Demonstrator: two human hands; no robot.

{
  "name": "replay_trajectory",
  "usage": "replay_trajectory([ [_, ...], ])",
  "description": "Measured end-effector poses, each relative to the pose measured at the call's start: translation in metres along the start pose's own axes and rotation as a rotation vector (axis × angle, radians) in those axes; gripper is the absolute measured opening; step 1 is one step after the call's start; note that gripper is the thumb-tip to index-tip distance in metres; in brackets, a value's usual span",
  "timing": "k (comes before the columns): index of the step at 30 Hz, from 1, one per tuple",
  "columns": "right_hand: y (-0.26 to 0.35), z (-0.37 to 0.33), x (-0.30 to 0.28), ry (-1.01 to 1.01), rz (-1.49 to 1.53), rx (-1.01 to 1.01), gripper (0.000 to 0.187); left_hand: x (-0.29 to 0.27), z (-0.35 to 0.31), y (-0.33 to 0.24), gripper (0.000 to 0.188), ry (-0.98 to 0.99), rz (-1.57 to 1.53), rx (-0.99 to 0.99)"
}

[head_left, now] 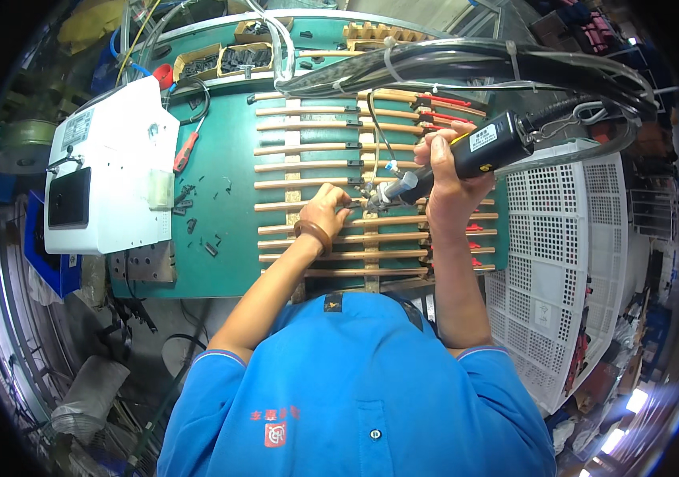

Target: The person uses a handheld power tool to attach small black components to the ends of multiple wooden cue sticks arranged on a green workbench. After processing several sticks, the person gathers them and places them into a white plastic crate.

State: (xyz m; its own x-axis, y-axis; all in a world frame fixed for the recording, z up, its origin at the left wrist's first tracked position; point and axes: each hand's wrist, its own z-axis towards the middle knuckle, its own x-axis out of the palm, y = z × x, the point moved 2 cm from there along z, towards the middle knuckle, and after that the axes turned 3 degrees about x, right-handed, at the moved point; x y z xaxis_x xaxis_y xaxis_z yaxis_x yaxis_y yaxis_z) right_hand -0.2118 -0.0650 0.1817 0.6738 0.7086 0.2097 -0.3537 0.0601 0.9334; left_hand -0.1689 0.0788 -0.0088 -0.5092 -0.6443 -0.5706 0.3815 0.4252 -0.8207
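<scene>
My right hand (452, 179) is wrapped round a black electric screwdriver (489, 145), which slants down to the left. Its tip end meets the row of wooden sticks (301, 165) beside my left fingers. My left hand (325, 210), with a brown bangle at the wrist, pinches at a small black plastic fitting on one stick; the fingers partly hide it. The sticks lie side by side across wooden support strips (372, 269). Several carry black fittings (354, 146) near the middle and red parts (475, 229) at their right ends.
A white machine (109, 167) with a dark screen stands at the left, a red-handled screwdriver (186, 151) beside it. Loose black pieces (211, 249) lie on the green table (232, 274). Boxes of black parts (246, 58) are at the back. Cables (451, 60) hang overhead; white crates (550, 238) stand right.
</scene>
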Motion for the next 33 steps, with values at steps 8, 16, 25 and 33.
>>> replay_trajectory([
  [8, -0.008, 0.007, 0.0, -0.024, 0.035, -0.005, 0.028, 0.015, 0.012, 0.002, 0.025, 0.031, 0.106, -0.058],
  [16, -0.013, 0.007, 0.006, -0.049, -0.018, -0.03, 0.028, 0.018, 0.015, 0.001, 0.026, 0.058, 0.141, -0.046],
  [25, -0.023, 0.0, 0.009, -0.035, -0.088, -0.116, 0.028, 0.012, 0.016, -0.009, 0.022, 0.12, 0.197, -0.07],
  [33, -0.022, -0.001, 0.01, -0.017, -0.084, -0.042, 0.031, 0.012, 0.017, -0.009, 0.02, 0.141, 0.195, -0.073],
])
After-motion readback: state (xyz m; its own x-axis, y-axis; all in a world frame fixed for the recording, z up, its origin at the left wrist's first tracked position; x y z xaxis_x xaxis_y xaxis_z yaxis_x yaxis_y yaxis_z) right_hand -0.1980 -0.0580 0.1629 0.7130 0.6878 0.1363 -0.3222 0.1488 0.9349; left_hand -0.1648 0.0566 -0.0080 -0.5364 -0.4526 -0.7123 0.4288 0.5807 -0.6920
